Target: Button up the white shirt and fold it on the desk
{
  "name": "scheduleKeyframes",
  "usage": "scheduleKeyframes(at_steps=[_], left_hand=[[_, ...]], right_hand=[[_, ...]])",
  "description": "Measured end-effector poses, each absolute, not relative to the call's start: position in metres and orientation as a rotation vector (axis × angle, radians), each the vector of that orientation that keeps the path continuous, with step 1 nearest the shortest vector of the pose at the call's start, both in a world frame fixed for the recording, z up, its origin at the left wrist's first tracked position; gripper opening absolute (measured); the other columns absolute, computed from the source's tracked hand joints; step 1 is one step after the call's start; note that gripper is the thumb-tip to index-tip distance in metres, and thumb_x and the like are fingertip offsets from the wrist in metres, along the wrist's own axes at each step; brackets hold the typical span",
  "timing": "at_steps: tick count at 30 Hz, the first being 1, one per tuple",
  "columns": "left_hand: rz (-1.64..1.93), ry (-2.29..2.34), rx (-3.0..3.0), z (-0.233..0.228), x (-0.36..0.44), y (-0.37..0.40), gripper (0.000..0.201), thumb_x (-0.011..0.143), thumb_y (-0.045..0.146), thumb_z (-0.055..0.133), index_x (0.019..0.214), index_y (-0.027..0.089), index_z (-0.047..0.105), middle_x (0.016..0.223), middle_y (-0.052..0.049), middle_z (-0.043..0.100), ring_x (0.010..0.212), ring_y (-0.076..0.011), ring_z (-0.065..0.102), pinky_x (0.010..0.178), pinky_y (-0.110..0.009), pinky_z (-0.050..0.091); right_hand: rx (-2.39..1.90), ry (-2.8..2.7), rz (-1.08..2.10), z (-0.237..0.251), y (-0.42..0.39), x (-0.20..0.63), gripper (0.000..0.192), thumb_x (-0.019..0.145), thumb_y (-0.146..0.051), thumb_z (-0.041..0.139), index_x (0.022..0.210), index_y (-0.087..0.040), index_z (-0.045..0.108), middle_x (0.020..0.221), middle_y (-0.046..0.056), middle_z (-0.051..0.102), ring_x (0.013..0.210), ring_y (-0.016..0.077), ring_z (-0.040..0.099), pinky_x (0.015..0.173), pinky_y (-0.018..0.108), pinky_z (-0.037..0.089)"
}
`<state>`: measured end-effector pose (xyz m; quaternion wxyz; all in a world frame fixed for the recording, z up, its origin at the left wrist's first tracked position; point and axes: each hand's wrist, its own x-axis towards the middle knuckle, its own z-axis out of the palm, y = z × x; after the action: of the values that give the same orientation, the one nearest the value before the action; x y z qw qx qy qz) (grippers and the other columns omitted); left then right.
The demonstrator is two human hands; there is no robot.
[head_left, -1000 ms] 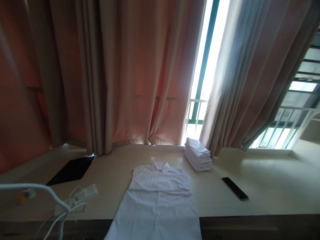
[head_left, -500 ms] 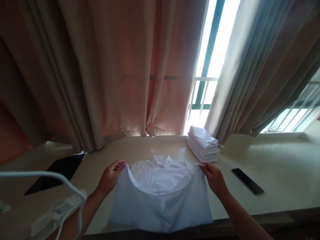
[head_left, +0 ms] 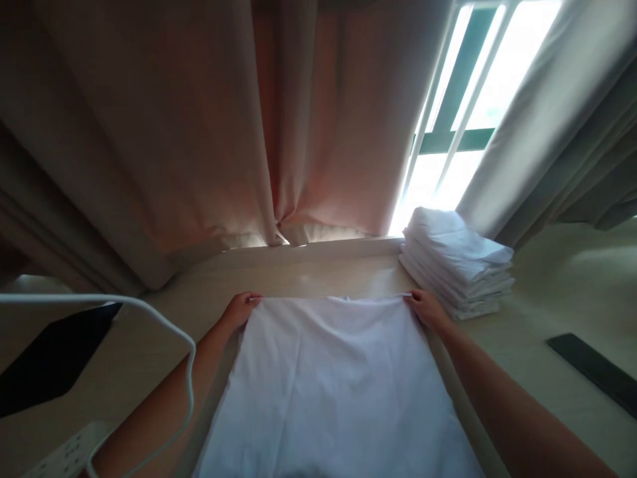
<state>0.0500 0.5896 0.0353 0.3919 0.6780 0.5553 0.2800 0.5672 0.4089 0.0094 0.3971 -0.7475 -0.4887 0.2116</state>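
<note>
A white shirt (head_left: pixel 338 378) lies spread toward me over the pale tabletop, its far edge stretched straight between my two hands. My left hand (head_left: pixel 242 309) pinches the far left corner of the cloth. At the opposite corner, my right hand (head_left: pixel 425 307) grips the fabric with its fingers closed. Only a small bit of what looks like the collar peeks out behind the far edge; the rest of it is hidden. The near end of the shirt runs out of the picture at the bottom.
A stack of folded white garments (head_left: pixel 458 262) stands behind my right hand, by the window. A black phone (head_left: pixel 594 372) lies at the right. On the left are a dark flat sheet (head_left: pixel 54 355), a white cable (head_left: pixel 164 318) and a power strip (head_left: pixel 67 458). Curtains (head_left: pixel 209 133) hang behind.
Both hands have carried the held edge away from me, over the collar. The cloth that sagged between them is now taut and flatter. The view has moved closer to the table.
</note>
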Motion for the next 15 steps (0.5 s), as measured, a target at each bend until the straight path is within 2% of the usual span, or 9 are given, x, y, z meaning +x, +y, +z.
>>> scheduleKeyframes(at_steps=[5, 8, 13, 15], left_hand=[[0.740, 1.387, 1.718, 0.008, 0.033, 0.606, 0.047, 0.075, 0.046, 0.060, 0.101, 0.007, 0.064, 0.087, -0.009, 0.069, 0.075, -0.0202, 0.060, 0.067, -0.028, 0.043], [0.706, 1.420, 1.748, 0.005, 0.033, 0.608, 0.047, 0.075, 0.047, 0.061, 0.100, 0.008, 0.064, 0.085, -0.008, 0.069, 0.074, -0.0201, 0.059, 0.067, -0.028, 0.043], [0.606, 1.510, 1.841, 0.014, 0.038, 0.605, 0.037, 0.079, 0.042, 0.057, 0.094, 0.009, 0.063, 0.085, -0.009, 0.068, 0.077, -0.0206, 0.061, 0.070, -0.028, 0.044], [0.581, 1.640, 1.812, 0.022, 0.043, 0.595, 0.036, 0.082, 0.040, 0.055, 0.099, 0.009, 0.060, 0.085, -0.009, 0.068, 0.074, -0.0191, 0.061, 0.068, -0.028, 0.045]], right_hand=[[-1.876, -1.193, 0.577, -0.016, 0.409, 0.591, 0.037, 0.079, -0.046, 0.055, 0.075, -0.011, 0.068, 0.063, 0.006, 0.064, 0.056, 0.0145, 0.050, 0.054, 0.026, 0.034], [-1.875, -1.260, 0.479, -0.014, 0.413, 0.590, 0.038, 0.081, -0.047, 0.052, 0.078, -0.012, 0.068, 0.070, 0.006, 0.066, 0.063, 0.0157, 0.053, 0.059, 0.026, 0.037], [-1.996, -1.354, 0.384, -0.004, 0.428, 0.583, 0.037, 0.085, -0.044, 0.048, 0.079, -0.012, 0.066, 0.076, 0.009, 0.067, 0.069, 0.0177, 0.057, 0.066, 0.028, 0.040], [-2.073, -1.367, 0.342, 0.005, 0.428, 0.573, 0.036, 0.087, -0.042, 0.046, 0.089, -0.011, 0.065, 0.084, 0.012, 0.068, 0.075, 0.0192, 0.059, 0.072, 0.029, 0.042]])
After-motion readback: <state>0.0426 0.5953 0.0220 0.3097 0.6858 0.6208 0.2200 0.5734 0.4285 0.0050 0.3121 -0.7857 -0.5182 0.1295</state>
